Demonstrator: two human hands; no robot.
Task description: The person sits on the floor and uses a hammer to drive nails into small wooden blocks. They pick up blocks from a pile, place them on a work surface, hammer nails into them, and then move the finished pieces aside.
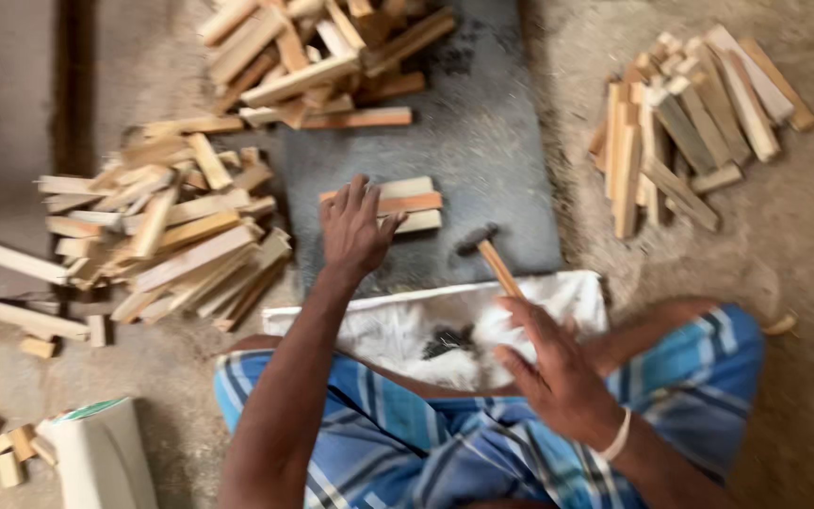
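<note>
Hands apart over a grey slab (482, 132) on the floor. Left hand (355, 226) spread flat, fingers open, pressing on a small stack of short wooden strips (407, 203) near the slab's front edge. Right hand (553, 363) loosely curled round the wooden handle of a hammer (487, 250), its dark head resting on the slab just beside the strips. White cloth (398, 330) across the lap, a few dark nails (447, 341) lying on it. Heaps of cut wooden strips around: one far left (171, 236), one at the top (322, 57), one at right (690, 123). Picture blurred throughout.
</note>
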